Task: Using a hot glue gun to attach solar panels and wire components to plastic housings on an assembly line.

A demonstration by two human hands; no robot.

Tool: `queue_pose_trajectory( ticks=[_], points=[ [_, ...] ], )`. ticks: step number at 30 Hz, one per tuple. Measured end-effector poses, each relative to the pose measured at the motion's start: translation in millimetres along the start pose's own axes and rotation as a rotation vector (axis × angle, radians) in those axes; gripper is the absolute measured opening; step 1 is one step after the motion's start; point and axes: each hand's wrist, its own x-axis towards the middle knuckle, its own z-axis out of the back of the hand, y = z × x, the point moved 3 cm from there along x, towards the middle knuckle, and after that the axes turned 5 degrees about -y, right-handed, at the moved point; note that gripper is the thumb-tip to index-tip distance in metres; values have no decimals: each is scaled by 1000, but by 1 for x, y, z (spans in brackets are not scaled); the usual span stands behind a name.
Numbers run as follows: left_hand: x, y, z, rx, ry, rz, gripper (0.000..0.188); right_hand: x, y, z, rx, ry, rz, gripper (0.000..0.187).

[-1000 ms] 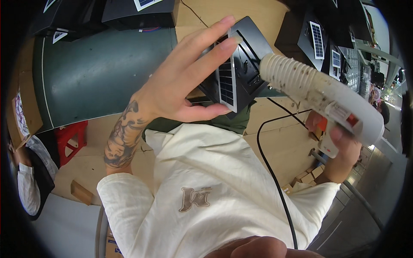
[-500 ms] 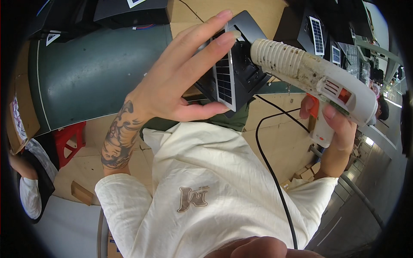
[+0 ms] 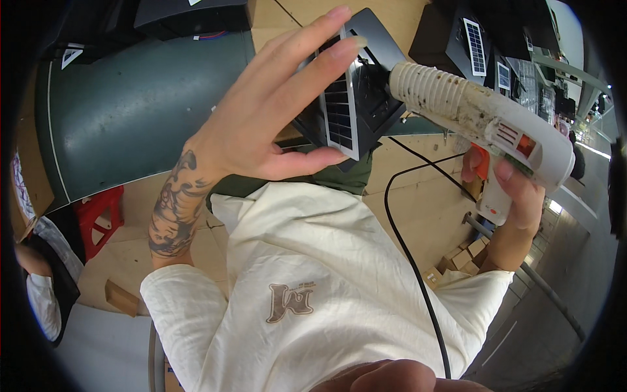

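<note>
My left hand grips a small solar panel with a white rim, thumb at its lower end and fingers at its upper end. The panel is tilted up against a black plastic housing. My right hand is wrapped round the handle of a white hot glue gun with a ribbed, stained barrel, fingers by its orange trigger. The gun points left, its dark nozzle end at the housing just right of the panel. Whether glue is coming out cannot be made out.
A green mat covers the table at left. Black boxes line its far side, and more with solar panels stand at right. A black cable hangs in front of me. A red stool and another person's arm are at left.
The glue gun has shifted slightly right and down relative to the panel and housing. Both hands keep their holds, and the whole view has moved a little.
</note>
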Motion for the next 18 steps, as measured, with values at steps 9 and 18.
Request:
queue_pose_trajectory(
  ticks=[9,18],
  points=[
    [9,-15,11,53,54,-18,101,-4,13,1,-91,9,-24,56],
    [0,-1,0,3,-13,-39,102,1,24,4,-33,86,-130,57]
  ],
)
